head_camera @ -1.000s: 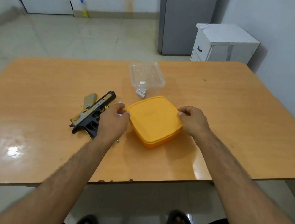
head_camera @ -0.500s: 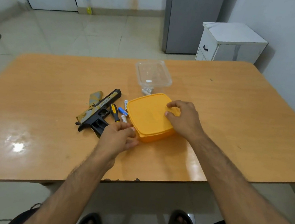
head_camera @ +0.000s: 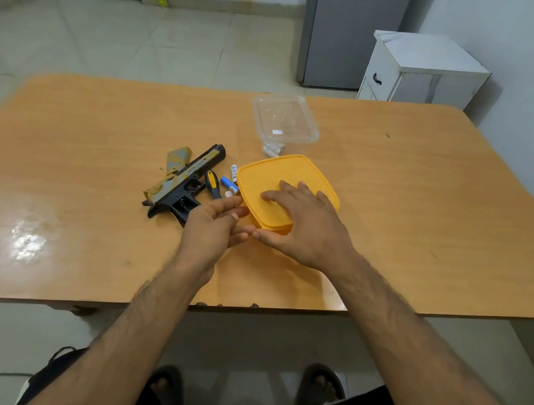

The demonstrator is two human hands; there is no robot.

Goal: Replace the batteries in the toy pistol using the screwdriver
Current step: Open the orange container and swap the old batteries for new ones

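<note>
The toy pistol [head_camera: 183,181] lies flat on its side on the wooden table [head_camera: 424,221], left of centre, its black barrel pointing away toward the far right and its grip toward the near edge; its body is black with tan and yellow patches. A tan piece [head_camera: 177,159] lies against its far left side. Just to the right of the pistol lies the screwdriver [head_camera: 212,183], with a black and yellow handle, its near end going under the left hand [head_camera: 213,229]. Between the screwdriver and the orange box [head_camera: 285,191] lie a few small batteries [head_camera: 230,184], one blue and white, the others mostly white, close together and right beside the box's left edge. The orange box is square with rounded corners and its lid is on; it sits at the middle of the table. The right hand [head_camera: 307,220] lies palm down on the lid with the fingers spread flat and the thumb reaching along the near edge of the box, pressing rather than gripping. The left hand is held loosely open at the near left corner of the box, palm turned toward the right, fingertips touching or nearly touching the box's edge and the right thumb; it grips nothing that can be seen. Beyond the orange box stands a clear plastic tub [head_camera: 284,120] with something small and pale at its near side, too blurred to name. Both bare forearms reach in from the near edge of the table.
</note>
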